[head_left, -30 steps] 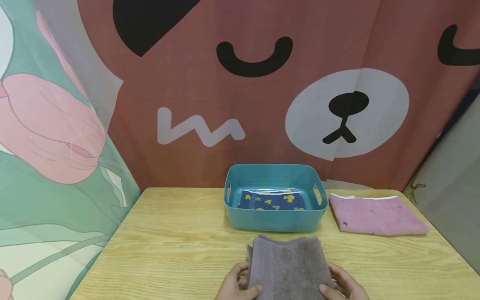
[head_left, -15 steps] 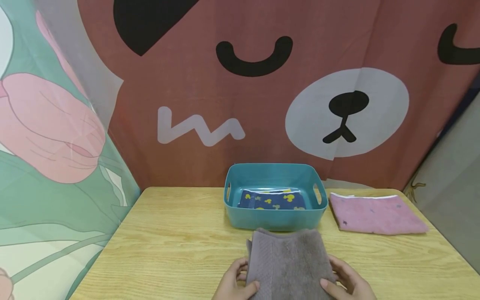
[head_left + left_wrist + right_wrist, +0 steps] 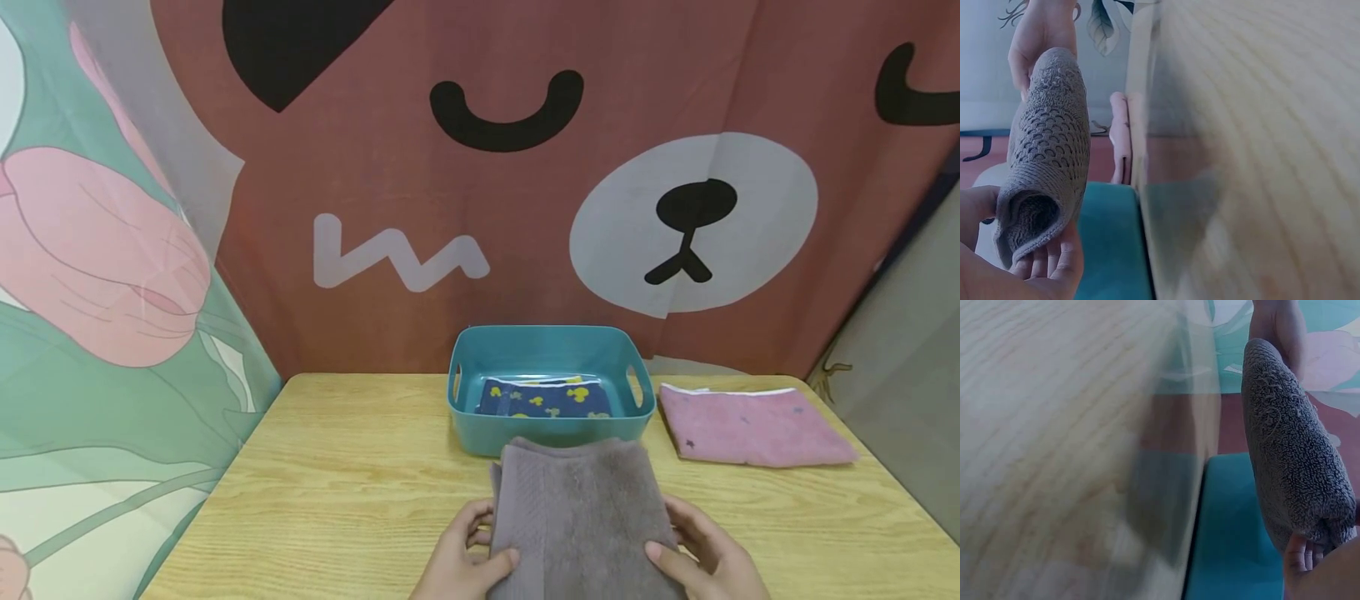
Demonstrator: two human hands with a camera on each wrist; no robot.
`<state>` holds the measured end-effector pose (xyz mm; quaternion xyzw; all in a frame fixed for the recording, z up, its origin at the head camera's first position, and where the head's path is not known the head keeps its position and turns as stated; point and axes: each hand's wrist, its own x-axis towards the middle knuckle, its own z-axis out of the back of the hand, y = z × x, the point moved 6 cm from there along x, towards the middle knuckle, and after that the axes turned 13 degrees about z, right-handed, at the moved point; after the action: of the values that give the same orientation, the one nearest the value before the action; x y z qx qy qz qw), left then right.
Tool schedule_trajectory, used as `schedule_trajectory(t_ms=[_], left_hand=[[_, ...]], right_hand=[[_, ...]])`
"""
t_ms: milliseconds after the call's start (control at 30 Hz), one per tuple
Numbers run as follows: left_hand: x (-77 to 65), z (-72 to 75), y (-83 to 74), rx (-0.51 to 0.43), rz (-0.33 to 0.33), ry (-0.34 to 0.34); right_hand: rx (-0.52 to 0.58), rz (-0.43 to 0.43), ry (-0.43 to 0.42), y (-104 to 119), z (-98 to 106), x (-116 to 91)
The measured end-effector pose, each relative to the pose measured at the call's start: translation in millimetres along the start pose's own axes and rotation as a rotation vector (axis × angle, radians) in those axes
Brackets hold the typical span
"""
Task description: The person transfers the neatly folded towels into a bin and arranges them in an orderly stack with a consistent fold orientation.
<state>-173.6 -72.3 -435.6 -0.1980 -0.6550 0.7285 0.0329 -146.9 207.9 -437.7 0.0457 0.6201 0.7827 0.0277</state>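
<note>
A folded grey-brown towel is held up between both hands in front of the basket. On its left edge, my left hand pinches it, thumb on the near face and fingers behind. My right hand grips the opposite edge the same way. Both wrist views show the towel raised off the table, its folded layers curling at the ends. Its top edge overlaps the front wall of a teal basket in the head view. Inside the basket lies a folded navy towel with yellow figures.
To the right of the basket, a folded pink towel with small stars lies on the wooden table. A curtain printed with a bear's face hangs right behind the table's back edge. Another printed cloth hangs on the left.
Both hands have carried the grey-brown towel forward, closer to the basket, so its top edge now overlaps the basket's front wall. The navy and pink towels stay where they were.
</note>
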Motion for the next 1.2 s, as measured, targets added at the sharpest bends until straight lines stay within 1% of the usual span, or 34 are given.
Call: schedule_trajectory(t_ms=[167,233,467,533,700,767,867,1000,1100,1200], left_hand=[[-2.1,1.6,-10.9,0.004,-0.005,-0.009],[-2.6,2.4,-15.0,0.005,-0.003,-0.011],[-3.6,8.1,-26.1,0.011,0.004,-0.029],[-3.9,9.2,-29.2,0.013,-0.008,-0.032],[-2.4,11.7,-33.9,-0.041,-0.023,-0.026],[-1.1,13.2,-35.2,-0.052,-0.029,-0.031],[0.2,15.4,-38.5,-0.033,-0.049,-0.049],[1.6,17.5,-43.8,-0.003,-0.083,-0.074],[3.2,18.2,-47.1,0.002,-0.103,-0.084],[5.5,18.8,-49.3,-0.007,-0.103,-0.086]], right_hand=[[-0.062,0.126,-0.038,13,4,2],[-0.065,0.142,-0.041,16,5,2],[-0.082,0.125,-0.030,27,6,5],[-0.079,0.116,-0.027,30,6,6],[-0.044,0.067,-0.014,35,5,8],[-0.054,0.059,-0.010,37,5,10],[-0.087,0.107,-0.017,42,6,13],[-0.122,0.205,-0.046,48,7,16],[-0.113,0.250,-0.058,52,6,18],[-0.096,0.262,-0.051,56,5,21]])
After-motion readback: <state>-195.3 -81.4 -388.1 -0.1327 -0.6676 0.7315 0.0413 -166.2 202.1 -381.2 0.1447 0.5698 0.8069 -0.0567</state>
